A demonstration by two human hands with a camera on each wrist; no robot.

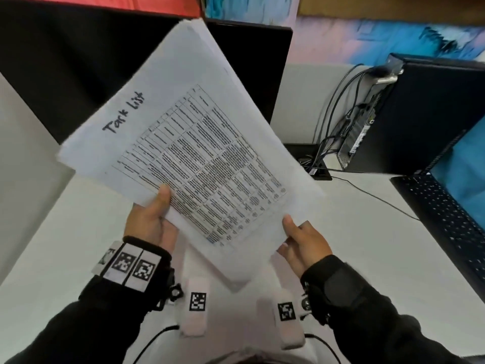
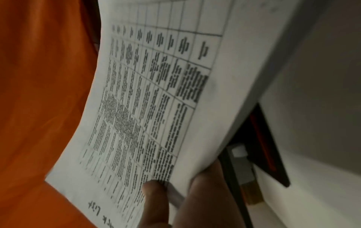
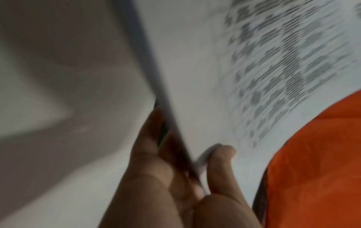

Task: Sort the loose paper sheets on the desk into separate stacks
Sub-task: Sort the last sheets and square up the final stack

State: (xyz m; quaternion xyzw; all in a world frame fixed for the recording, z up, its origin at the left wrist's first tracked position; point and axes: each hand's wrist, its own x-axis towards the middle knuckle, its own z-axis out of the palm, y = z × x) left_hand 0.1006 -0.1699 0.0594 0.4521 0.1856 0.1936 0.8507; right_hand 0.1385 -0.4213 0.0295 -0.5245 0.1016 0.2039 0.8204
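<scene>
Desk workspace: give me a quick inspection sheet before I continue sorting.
Surface: white desk, bare where visible.
Job's things: white paper sheets with a printed table, handwritten "Task List" on top, held as one bundle above the desk; no stacks seen.
Clutter: black keyboard at right edge.
Grippers: left hand pinches the bundle's lower-left edge; right hand pinches its lower-right corner.
Cables: black cables run from the black computer tower into a desk port.
Surroundings: black monitor behind the sheets.

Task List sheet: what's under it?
More white sheets sit under the Task List sheet, edges fanned past it; their print is covered. Left hand and right hand pinch the bundle.
</scene>
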